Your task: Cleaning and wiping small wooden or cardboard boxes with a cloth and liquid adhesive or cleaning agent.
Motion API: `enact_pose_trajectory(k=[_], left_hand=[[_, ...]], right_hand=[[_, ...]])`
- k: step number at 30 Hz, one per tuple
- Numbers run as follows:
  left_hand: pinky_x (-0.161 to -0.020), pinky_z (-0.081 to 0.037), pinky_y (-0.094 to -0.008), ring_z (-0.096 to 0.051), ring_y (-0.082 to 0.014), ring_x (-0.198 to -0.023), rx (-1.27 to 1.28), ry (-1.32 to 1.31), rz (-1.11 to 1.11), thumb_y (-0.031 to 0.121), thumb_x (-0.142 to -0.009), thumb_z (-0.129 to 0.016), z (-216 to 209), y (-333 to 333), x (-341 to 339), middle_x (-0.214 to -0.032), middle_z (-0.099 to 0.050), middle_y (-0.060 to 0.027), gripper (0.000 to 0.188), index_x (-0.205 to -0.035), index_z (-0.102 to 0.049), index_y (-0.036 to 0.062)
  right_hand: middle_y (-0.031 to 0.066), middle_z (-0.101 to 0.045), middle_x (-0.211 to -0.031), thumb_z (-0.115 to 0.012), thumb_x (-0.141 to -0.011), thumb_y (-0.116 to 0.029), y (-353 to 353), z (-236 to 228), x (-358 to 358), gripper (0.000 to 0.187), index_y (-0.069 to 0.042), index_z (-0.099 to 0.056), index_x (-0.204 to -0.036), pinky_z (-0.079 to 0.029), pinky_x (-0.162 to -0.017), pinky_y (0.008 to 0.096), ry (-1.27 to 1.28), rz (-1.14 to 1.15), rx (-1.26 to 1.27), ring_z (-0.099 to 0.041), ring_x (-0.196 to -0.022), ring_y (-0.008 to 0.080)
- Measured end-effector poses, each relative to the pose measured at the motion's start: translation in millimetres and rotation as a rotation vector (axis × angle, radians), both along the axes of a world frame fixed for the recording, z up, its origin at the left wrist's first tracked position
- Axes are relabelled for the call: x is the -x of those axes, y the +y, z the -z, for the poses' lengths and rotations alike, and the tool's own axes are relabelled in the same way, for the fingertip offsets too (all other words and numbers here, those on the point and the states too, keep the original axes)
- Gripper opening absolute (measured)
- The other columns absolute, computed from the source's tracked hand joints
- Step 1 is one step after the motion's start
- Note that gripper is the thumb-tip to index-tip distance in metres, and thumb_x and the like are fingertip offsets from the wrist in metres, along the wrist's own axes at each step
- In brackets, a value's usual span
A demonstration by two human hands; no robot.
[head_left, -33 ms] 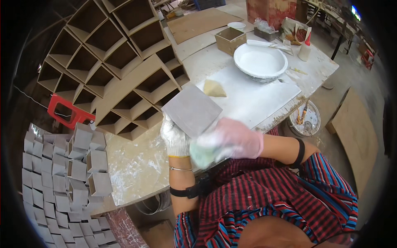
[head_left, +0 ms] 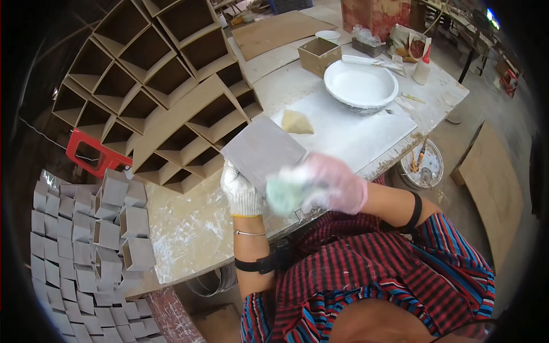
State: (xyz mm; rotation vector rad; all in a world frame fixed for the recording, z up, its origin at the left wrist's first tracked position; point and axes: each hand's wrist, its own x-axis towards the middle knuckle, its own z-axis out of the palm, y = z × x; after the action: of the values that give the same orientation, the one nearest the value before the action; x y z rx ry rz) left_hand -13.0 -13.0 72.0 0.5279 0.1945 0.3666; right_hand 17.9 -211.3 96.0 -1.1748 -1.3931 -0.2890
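Note:
My left hand, in a white knitted glove with a yellow cuff, is closed on the lower left edge of a grey box. One flat square face of the box is turned up; its other sides are mostly hidden. My right hand wears a pink glove with white on its fingers. It is closed on a pale green pad, blurred by motion, at the box's near edge. Whether the pad touches the box I cannot tell. A folded tan piece of sandpaper or cloth lies just beyond the box.
Brown open compartment shelving stands at the left, by a red plastic frame. Many grey boxes are stacked lower left. A white basin, a brown open box and a squeeze bottle sit on the table; a bucket stands beside it.
My right hand has shifted slightly up and to the right with the green pad. The grey box in my left hand has moved a little to the left.

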Motion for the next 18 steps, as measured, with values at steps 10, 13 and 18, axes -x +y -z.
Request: enact_pose_trajectory(k=[10,13,18], left_hand=[[-0.098,-0.043,-0.0481,-0.05,-0.0331,-0.118,-0.309,-0.32,0.02,0.035,-0.095,-0.044,12,20,26,-0.132,-0.05,-0.0153,0.048,-0.13,-0.046,0.0026],[-0.101,-0.041,-0.0469,-0.048,-0.0327,-0.121,-0.443,-0.411,0.054,0.035,-0.094,-0.043,17,25,32,-0.134,-0.048,-0.0151,0.049,-0.133,-0.044,0.0039],[-0.106,-0.036,-0.0462,-0.043,-0.0314,-0.126,0.003,-0.306,0.045,0.034,-0.097,-0.035,21,27,18,-0.14,-0.041,-0.0142,0.05,-0.138,-0.036,0.0054]], right_hand=[[0.0105,-0.06,-0.113,-0.054,-0.084,-0.005,-28,9,-19,0.039,0.003,-0.053,-0.122,-0.045,-0.09,0.0278,0.775,0.362,-0.1,-0.057,-0.101,0.0148],[0.0102,-0.06,-0.114,-0.053,-0.084,-0.004,-29,7,-16,0.039,0.003,-0.052,-0.122,-0.044,-0.091,0.028,0.86,0.274,-0.118,-0.056,-0.103,0.0147],[0.0105,-0.06,-0.114,-0.054,-0.084,-0.005,-26,7,-12,0.039,0.004,-0.053,-0.122,-0.044,-0.092,0.0282,0.856,0.252,-0.084,-0.056,-0.104,0.0148]])
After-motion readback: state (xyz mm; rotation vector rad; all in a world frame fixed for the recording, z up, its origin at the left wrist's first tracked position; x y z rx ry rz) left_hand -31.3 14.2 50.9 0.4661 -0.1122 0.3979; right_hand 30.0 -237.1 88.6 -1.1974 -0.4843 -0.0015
